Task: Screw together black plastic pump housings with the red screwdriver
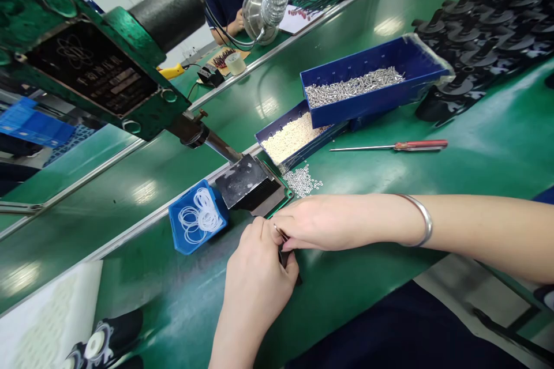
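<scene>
My left hand [259, 277] is closed around a small dark part [284, 257], most of it hidden by the fingers and thumb. Reaching in from the right, my right hand [318, 222] has its fingers pinched together at the top of that part. A thin metallic glint shows between these fingertips, too covered to name. Both hands touch each other just in front of the press's black block [249, 181]. Right behind my right hand, small metal rings [302, 180] lie scattered on the green table.
A green hand press [108, 63] leans over the left. Nearby are a blue tray of white rings [201, 216], a bin of cream pieces [289, 137], a bin of metal pins [355, 86] and a screwdriver [398, 146]. Black parts [489, 40] crowd the right. A person sits opposite.
</scene>
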`<state>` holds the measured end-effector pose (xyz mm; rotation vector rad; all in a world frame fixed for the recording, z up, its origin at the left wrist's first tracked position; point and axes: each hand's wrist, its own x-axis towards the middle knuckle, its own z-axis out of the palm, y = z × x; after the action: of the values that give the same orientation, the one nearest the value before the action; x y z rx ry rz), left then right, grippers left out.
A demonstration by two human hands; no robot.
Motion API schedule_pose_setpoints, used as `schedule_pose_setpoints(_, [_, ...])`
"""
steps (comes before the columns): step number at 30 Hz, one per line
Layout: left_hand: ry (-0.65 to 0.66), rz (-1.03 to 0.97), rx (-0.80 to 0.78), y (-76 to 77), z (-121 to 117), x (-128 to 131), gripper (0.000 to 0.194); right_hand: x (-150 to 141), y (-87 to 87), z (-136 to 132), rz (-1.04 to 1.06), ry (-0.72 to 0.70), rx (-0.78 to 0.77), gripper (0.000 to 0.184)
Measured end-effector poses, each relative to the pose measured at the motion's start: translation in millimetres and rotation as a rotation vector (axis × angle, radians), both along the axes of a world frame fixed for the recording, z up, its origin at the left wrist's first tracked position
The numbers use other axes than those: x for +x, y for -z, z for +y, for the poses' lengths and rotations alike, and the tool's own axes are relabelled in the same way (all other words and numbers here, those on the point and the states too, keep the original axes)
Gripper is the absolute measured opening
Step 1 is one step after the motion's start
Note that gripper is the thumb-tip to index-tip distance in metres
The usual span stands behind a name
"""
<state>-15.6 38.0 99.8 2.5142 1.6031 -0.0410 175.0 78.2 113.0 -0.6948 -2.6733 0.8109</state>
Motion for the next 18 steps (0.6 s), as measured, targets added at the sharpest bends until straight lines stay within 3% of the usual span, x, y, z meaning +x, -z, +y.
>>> schedule_pose_setpoints(9, [-0.007, -0.021, 0.006, 0.1, -0.9, 0.0, 0.019, -0.8, -2.3, 1.8, 0.006, -0.026, -0.039, 0.011])
schedule_pose_setpoints(18, [0.013, -0.036, 0.033, 3.4, -1.9, -1.0, 0.020, -5.2, -1.1, -1.7, -0.034, -0.087, 0.118, 0.010])
